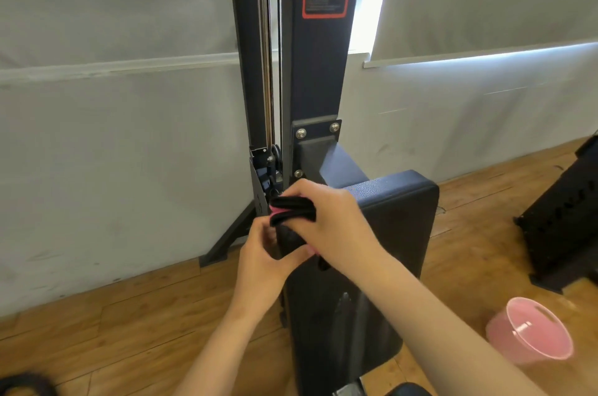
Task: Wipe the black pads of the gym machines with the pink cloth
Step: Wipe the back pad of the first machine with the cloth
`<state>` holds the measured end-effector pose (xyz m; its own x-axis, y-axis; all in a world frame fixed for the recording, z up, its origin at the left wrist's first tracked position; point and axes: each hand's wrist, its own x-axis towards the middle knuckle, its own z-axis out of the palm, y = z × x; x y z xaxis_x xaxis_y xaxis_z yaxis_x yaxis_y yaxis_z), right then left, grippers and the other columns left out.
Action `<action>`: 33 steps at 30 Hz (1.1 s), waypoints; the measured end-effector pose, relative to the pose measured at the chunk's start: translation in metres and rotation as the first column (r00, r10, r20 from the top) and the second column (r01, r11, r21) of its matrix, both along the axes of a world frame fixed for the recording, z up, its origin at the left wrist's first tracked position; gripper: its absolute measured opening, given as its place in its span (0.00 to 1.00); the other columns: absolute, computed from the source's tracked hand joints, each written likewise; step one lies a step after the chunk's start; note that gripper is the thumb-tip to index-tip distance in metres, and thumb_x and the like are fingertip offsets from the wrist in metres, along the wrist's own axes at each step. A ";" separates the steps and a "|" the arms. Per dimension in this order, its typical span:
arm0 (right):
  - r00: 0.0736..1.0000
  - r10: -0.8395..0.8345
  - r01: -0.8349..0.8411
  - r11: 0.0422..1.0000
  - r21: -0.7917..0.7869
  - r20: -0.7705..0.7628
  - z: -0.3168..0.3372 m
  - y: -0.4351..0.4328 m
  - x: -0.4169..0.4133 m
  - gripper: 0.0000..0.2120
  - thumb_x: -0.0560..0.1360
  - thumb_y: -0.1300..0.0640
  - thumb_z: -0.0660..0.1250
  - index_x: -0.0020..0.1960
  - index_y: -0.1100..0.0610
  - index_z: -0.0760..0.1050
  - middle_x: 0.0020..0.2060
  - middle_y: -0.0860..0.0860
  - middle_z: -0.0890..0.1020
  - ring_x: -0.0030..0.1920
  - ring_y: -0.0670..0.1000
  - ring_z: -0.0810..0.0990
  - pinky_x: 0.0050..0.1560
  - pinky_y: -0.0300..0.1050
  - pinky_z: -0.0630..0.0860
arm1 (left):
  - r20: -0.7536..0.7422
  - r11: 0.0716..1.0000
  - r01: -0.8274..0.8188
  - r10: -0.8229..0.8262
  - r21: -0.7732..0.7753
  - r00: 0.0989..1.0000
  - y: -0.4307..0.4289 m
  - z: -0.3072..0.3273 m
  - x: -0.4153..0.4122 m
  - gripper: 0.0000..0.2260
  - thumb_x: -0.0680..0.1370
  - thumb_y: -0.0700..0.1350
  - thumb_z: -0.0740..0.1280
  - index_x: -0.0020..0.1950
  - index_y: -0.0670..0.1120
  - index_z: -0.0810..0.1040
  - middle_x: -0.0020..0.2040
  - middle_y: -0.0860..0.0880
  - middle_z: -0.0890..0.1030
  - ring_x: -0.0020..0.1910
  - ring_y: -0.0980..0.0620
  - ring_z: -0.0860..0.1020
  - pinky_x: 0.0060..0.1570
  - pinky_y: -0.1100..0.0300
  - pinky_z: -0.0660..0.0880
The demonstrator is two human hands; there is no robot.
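Here, left hand (263, 266) and right hand (333, 224) grip the cloth (293, 206) by the pad (399, 221).

The pad (398, 208) is black vinyl with a pebbled grain and a soft sheen. The upright column (318, 72) is matt, dark painted metal; its bolts (301, 133) are bright steel. The cloth (293, 206) is soft folded fabric, black with pink showing. The floor (129, 331) is lightly glossy varnished wood. The bucket (530, 331) is glossy translucent pink plastic.

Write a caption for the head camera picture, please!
Left hand and right hand grip the pink cloth beside the black pad.
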<state>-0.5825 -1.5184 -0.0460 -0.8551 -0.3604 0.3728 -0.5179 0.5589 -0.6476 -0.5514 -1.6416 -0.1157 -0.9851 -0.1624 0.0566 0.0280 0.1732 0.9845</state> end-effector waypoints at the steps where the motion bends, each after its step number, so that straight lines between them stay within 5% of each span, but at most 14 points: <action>1: 1.000 0.012 -0.012 1.000 0.017 -0.022 -0.002 0.000 -0.001 0.10 0.72 0.56 0.73 0.53 0.54 0.79 0.44 0.46 0.82 0.46 0.44 0.79 0.50 0.42 0.77 | -0.003 1.000 -0.002 0.002 -0.007 1.000 0.000 -0.001 0.000 0.23 0.65 0.46 0.78 0.54 0.58 0.72 0.49 0.62 0.79 0.48 0.72 0.75 0.43 0.76 0.71; 12: 0.875 -0.484 0.485 0.872 0.063 -0.020 0.008 0.086 -0.045 0.07 0.72 0.55 0.72 0.47 0.56 0.77 0.36 0.51 0.79 0.39 0.55 0.80 0.34 0.50 0.77 | 0.010 1.000 0.019 -0.019 0.012 1.000 -0.002 0.000 0.002 0.24 0.64 0.51 0.78 0.55 0.57 0.71 0.52 0.60 0.78 0.50 0.69 0.76 0.44 0.76 0.72; 16: 0.954 -0.295 0.298 0.950 0.090 -0.045 0.006 0.041 -0.031 0.06 0.74 0.55 0.72 0.49 0.54 0.79 0.37 0.47 0.80 0.40 0.48 0.79 0.37 0.35 0.70 | 0.024 0.999 0.034 -0.034 -0.002 0.999 0.001 0.001 0.003 0.28 0.59 0.60 0.74 0.56 0.58 0.70 0.54 0.60 0.77 0.51 0.69 0.75 0.48 0.69 0.73; 20: 0.987 -0.156 0.158 0.983 0.093 -0.034 0.006 0.031 -0.025 0.08 0.74 0.54 0.72 0.53 0.54 0.79 0.43 0.48 0.82 0.45 0.45 0.80 0.48 0.38 0.75 | 0.018 1.000 0.022 -0.022 -0.002 1.000 -0.001 0.000 0.003 0.29 0.59 0.59 0.74 0.57 0.55 0.71 0.54 0.59 0.77 0.52 0.67 0.75 0.50 0.68 0.72; 26: 0.870 -0.492 0.493 0.870 0.026 -0.042 0.006 0.107 -0.056 0.05 0.71 0.60 0.72 0.46 0.58 0.78 0.37 0.55 0.81 0.41 0.58 0.80 0.35 0.46 0.73 | 0.009 1.000 0.027 -0.027 -0.001 1.000 -0.003 -0.005 0.001 0.25 0.65 0.50 0.78 0.57 0.55 0.71 0.54 0.59 0.78 0.51 0.67 0.75 0.45 0.76 0.72; 29: 0.818 -0.572 0.573 0.819 0.000 0.054 0.009 0.125 -0.064 0.05 0.72 0.59 0.70 0.48 0.57 0.77 0.32 0.52 0.78 0.31 0.55 0.78 0.20 0.46 0.72 | 0.013 1.000 0.025 -0.025 0.013 1.000 -0.001 -0.002 0.002 0.27 0.62 0.56 0.76 0.57 0.56 0.71 0.54 0.59 0.78 0.53 0.65 0.76 0.48 0.70 0.74; 33: 0.910 -0.415 0.415 0.909 0.030 -0.010 0.004 0.083 -0.055 0.06 0.71 0.57 0.73 0.47 0.56 0.79 0.37 0.52 0.82 0.40 0.53 0.79 0.40 0.45 0.72 | -0.026 0.999 0.037 -0.036 0.037 0.999 0.008 0.012 -0.003 0.25 0.65 0.62 0.74 0.57 0.57 0.72 0.51 0.59 0.78 0.51 0.62 0.78 0.49 0.62 0.76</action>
<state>-0.6377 -1.4354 -0.0421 -0.9289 0.0155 0.3700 -0.2366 0.7437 -0.6253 -0.5544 -1.6338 -0.1039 -0.9887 -0.1289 0.0761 0.0585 0.1348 0.9891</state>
